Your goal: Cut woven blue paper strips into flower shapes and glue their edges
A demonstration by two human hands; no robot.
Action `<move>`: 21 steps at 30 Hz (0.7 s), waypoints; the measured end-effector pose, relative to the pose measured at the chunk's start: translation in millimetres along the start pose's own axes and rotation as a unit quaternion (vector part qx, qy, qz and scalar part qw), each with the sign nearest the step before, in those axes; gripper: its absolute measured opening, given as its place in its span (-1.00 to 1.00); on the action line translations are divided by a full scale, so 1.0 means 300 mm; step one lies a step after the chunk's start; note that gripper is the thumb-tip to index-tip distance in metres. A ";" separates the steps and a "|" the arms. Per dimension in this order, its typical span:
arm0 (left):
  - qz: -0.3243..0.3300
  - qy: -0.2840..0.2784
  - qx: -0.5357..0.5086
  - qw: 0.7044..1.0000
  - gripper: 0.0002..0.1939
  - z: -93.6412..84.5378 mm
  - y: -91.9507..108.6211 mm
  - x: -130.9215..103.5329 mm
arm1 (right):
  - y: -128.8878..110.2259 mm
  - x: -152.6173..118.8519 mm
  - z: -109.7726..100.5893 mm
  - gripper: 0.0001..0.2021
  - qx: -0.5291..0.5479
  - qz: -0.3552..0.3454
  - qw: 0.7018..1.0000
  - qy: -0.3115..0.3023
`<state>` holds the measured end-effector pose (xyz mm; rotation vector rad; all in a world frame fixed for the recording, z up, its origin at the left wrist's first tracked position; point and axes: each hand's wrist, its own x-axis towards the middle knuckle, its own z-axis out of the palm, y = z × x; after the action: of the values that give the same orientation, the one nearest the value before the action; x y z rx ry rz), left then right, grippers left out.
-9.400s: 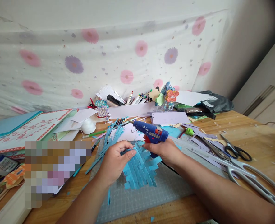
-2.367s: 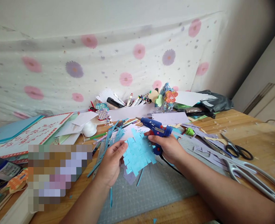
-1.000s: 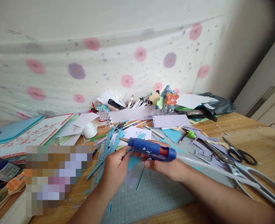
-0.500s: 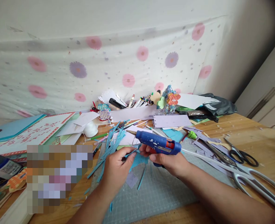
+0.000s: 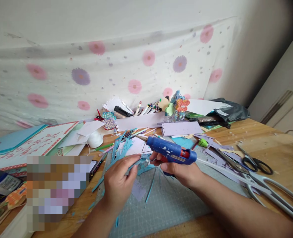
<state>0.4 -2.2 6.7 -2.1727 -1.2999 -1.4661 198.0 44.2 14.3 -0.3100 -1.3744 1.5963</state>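
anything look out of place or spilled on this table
Just clutter: blue paper strips lie tangled at the left of the cutting mat, and purple offcuts are strewn near black-handled scissors. The glue gun has whitish flecks on it. No spill shows.

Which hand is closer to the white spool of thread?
The left. The left hand is just nearer the person and right of the white spool; the right hand, gripping the glue gun, is farther right.
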 end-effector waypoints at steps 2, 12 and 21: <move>0.010 -0.002 -0.005 1.000 -0.71 0.000 0.001 0.003 | 0.003 -0.001 -0.002 -0.82 0.003 0.000 1.000 -0.001; 0.119 -0.031 -0.023 0.992 -0.60 -0.012 0.003 0.018 | 0.002 -0.001 0.004 -0.82 -0.016 0.004 1.000 0.005; 0.076 -0.018 0.044 0.996 -0.72 -0.006 -0.005 0.011 | -0.004 -0.006 0.004 -0.84 -0.045 -0.023 0.999 -0.016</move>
<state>-1.7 -0.6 9.8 -2.1979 -1.1584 -1.2930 198.6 41.8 15.0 -0.3064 -1.4705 1.5108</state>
